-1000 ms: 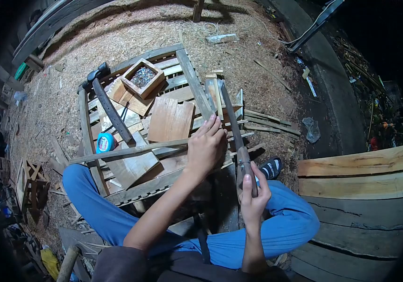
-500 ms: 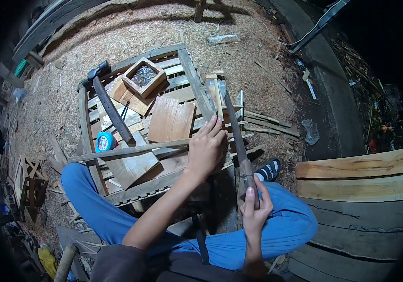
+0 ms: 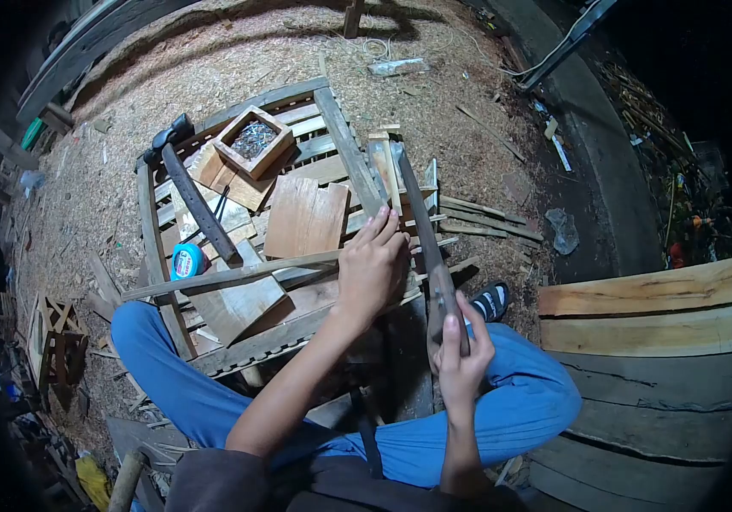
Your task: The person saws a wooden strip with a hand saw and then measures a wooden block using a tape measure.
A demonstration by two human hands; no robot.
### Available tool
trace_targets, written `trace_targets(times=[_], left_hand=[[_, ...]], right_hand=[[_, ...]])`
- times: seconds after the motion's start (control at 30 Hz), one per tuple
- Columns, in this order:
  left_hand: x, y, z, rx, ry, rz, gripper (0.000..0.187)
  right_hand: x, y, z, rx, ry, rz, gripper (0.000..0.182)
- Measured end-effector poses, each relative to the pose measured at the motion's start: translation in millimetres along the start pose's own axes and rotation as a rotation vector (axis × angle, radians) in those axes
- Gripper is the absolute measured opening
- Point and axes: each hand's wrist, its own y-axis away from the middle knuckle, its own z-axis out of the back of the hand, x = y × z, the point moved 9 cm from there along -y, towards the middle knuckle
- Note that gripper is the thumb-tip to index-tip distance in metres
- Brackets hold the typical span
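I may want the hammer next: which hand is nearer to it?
Left. The left hand is to the right of the hammer; the right hand, holding a long dark tool, is farther right and closer to the body.

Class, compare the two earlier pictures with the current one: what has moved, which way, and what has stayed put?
The right hand drew the long-bladed tool back toward the body, then pushed it forward again, nearly to its first position. Nothing was visibly grasped or released. The left hand, hammer and wooden box stayed put.
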Motion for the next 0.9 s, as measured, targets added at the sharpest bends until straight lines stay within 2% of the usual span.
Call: trace_targets(times=[0.17,0.23,0.27,0.47,0.57,0.7,0.73,0.83,0.9], left_hand=[[2.3,-0.5,-0.8,0.005,-0.009,-0.002,0.015],[0.6,-1.2,0.1,-0.003,0.005,-0.004,0.015],[0.4,-1.2,-0.3,-0.001,0.008,-0.002,0.015],[-0.2,-2.0,3.2,-0.01,0.001,-0.004,0.014],[-1.1,-1.3,3.7,-0.008,0.011,0.005,0.014],[-2.4,-2.4,4.9,0.006,0.015,0.0,0.014],[-3.1,-2.8,5.6,-0.001,0.015,-0.003,0.015],[-2.0,-2.0,4.3,0.013,0.007,0.006,0.015],[-1.5,-1.6,4.2,0.012,0.008,0.013,0.015]], right_hand=[[2.9,-3.2,-1.2,0.028,0.053,0.04,0.038],[-3.8,10.4,7.5,0.009,-0.016,-0.115,0.038],[-12.2,8.4,16.1,-0.001,0.064,0.044,0.038],[2.2,-14.3,-9.6,0.036,-0.076,-0.056,0.037],[-1.5,-1.6,-1.7,0.03,-0.079,-0.081,0.037],[-3.1,11.9,3.6,0.012,-0.073,-0.057,0.037],[-6.3,7.9,4.5,-0.003,0.035,-0.025,0.037],[-5.8,-3.8,0.3,-0.01,0.102,0.057,0.038],[-5.3,-0.7,3.3,-0.01,0.069,0.043,0.038]])
